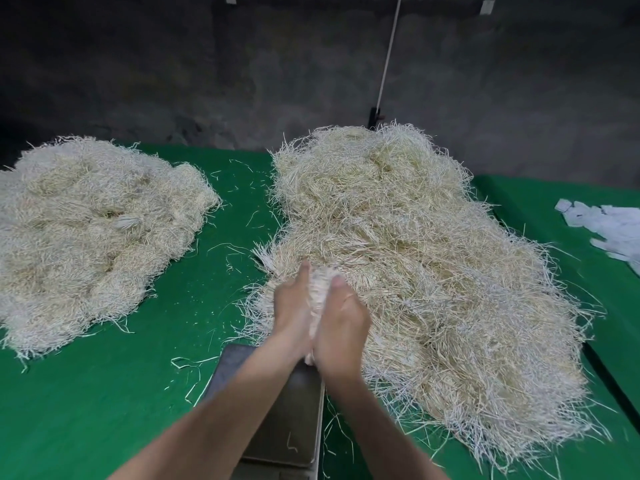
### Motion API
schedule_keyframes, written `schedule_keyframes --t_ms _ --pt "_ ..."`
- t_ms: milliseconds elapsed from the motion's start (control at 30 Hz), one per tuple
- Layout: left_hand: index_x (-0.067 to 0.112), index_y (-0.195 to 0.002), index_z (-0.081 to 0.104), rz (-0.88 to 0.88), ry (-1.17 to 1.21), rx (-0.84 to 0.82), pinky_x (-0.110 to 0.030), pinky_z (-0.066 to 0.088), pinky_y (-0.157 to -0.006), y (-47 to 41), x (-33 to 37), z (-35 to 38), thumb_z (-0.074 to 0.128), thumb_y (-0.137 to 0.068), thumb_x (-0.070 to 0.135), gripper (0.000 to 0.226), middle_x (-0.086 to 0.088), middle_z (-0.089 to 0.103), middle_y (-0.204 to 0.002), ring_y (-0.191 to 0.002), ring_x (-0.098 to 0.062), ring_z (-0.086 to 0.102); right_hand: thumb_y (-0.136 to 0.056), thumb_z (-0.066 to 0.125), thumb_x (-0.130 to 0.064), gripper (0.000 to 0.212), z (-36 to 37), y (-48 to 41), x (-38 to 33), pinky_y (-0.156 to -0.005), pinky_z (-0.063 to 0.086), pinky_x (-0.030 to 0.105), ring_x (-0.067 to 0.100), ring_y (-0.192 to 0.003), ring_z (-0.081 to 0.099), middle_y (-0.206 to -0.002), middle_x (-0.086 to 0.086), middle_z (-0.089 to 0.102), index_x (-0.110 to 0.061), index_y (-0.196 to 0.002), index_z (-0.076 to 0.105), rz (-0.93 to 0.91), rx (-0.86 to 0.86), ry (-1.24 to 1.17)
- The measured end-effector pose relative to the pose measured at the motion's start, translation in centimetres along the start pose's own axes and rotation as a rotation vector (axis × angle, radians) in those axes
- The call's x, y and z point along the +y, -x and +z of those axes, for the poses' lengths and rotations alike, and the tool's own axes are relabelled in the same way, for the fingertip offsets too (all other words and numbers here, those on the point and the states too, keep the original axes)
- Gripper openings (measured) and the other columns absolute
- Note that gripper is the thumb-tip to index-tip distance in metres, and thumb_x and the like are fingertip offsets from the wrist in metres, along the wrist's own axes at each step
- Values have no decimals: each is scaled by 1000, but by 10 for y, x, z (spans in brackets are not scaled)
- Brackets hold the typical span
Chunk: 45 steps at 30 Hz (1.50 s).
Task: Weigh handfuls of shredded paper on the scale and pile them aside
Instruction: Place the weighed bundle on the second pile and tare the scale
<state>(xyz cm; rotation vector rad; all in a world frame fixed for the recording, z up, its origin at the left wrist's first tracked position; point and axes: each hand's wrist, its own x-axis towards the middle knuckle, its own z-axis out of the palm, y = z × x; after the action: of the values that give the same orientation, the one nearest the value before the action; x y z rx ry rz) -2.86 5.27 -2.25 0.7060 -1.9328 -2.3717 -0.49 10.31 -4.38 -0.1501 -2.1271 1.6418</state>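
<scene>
Paper handful (318,292) clasped between palms
Left hand (292,308) and right hand (341,325) grip it; shake stragglers off before scale (277,417) at 6 o'clock.

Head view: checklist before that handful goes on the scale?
1. Grip on the handful, between left hand and right hand: ok.
2. Handful free of the right pile: not ok, its strands run into the pile.
3. Top of the scale bare: not ok, a loose strand lies on it.
4. Display of the scale readable: cannot tell, none in view.
5. Gap between left pile and scale: ok.
</scene>
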Motion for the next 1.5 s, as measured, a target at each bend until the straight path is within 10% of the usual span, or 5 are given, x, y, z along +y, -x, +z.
schedule_keyframes --t_ms 433,767,933,1067,1500 --pt "22 -41 42 525 -478 -56 -23 44 -74 -19 -10 -18 54 -94 37 57 10 33 -39 -36 -5 27 -91 32 -63 60 -27 -32 13 -104 28 39 8 -130 29 -154 -14 19 -41 -146 22 359 -389 -434" --pt "29 -146 30 -93 16 -263 -52 37 -106 12 -10 -10 35 -79 75 82 5 30 -151 -137 -23 34 -96 45 -43 45 -15 -45 7 -75 40 18 4 -83 48 -104 -8 52 -17 -133 43 235 -42 -164" --pt "4 -83 64 -70 162 129 -14 41 -43 -11 6 -7 56 -91 47 44 -8 64 -70 -47 -9 60 -90 35 -54 31 6 12 12 -72 45 27 17 -87 58 -96 -2 61 -31 -108 46 -64 -151 127" --pt "-1 -121 54 -127 78 98 -36 51 -82 7 -19 -1 50 -91 55 63 -20 64 -107 -95 -25 66 -100 37 -38 34 -7 -16 9 -60 47 29 12 -71 60 -83 -2 59 -12 -110 56 204 -106 6" --pt "19 -65 36 93 -93 129 -23 34 -53 0 8 -11 34 -101 11 36 1 40 -66 -57 -10 38 -97 26 -49 45 4 1 -3 -55 39 17 4 -60 50 -71 -9 52 -18 -89 58 69 -256 -11"
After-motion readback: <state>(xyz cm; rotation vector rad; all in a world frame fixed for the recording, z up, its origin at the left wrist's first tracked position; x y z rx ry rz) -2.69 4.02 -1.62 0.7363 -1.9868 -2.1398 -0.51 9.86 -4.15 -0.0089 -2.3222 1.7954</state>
